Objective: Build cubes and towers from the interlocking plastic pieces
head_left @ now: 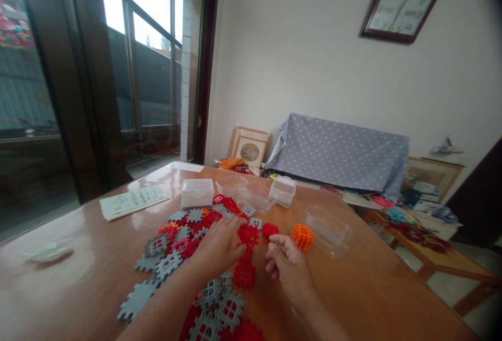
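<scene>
Head view: at the far left is a dark-framed glass door, and below it a crumpled pale packet lies on the glossy brown table. Next comes a pale card with lines of writing, flat near the table's far edge. To the right of it spreads a loose heap of notched plastic pieces, grey ones and red ones overlapping, several with window-like openings. A lidded clear box stands just beyond the heap.

The left hand reaches across the heap from below, palm down, its thumb apart from the fingers, over the red pieces at the heap's right side; whether it grips one cannot be told. Behind it sit clear plastic trays and a smaller clear box.

A separate red stack lies just beyond the fingertips of the right hand. That hand is half curled, thumb close to the forefinger; whether anything is pinched there is unclear. An orange stack stands near it on the right, just beside an opened clear container. Farther right, beyond the table, is a low wooden stand piled with items.
</scene>
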`<state>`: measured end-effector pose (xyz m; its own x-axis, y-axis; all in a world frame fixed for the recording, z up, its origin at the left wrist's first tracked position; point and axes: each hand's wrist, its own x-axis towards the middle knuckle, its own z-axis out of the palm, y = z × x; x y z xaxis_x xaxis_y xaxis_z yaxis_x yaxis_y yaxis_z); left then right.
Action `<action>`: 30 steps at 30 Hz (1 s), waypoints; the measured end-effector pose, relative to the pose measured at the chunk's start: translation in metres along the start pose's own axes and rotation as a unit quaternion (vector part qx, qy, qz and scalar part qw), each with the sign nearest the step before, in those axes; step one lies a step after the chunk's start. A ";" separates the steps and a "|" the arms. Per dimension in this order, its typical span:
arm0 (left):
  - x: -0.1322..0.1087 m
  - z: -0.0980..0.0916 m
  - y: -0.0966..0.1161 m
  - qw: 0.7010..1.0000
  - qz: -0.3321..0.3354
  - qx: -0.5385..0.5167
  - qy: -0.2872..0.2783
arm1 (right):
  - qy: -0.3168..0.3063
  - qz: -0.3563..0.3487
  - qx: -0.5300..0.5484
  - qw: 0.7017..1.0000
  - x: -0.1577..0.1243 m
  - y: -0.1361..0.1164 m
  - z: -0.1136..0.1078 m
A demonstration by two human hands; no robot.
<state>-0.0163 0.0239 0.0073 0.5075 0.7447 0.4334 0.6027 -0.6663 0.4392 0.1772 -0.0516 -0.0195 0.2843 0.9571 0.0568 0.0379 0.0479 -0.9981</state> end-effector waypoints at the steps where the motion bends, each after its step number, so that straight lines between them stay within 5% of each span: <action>1: 0.000 -0.001 -0.003 1.000 -0.013 0.014 -0.007 | -0.002 -0.003 -0.009 1.000 0.000 0.000 0.000; 9: 0.000 0.006 -0.010 0.990 -0.050 0.089 -0.101 | -0.025 -0.031 -0.039 0.998 -0.002 -0.002 -0.001; 20: 0.000 0.010 -0.011 0.983 -0.050 0.119 -0.132 | -0.077 -0.036 -0.087 0.993 -0.002 0.002 -0.002; 30: 0.002 0.016 -0.013 0.982 -0.050 0.125 -0.132 | -0.137 -0.070 -0.356 0.922 -0.009 0.014 -0.002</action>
<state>-0.0133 0.0343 -0.0104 0.5599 0.8122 0.1642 0.7733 -0.5833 0.2486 0.1770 -0.0599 -0.0343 -0.0197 0.9967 0.0791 0.7032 0.0701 -0.7075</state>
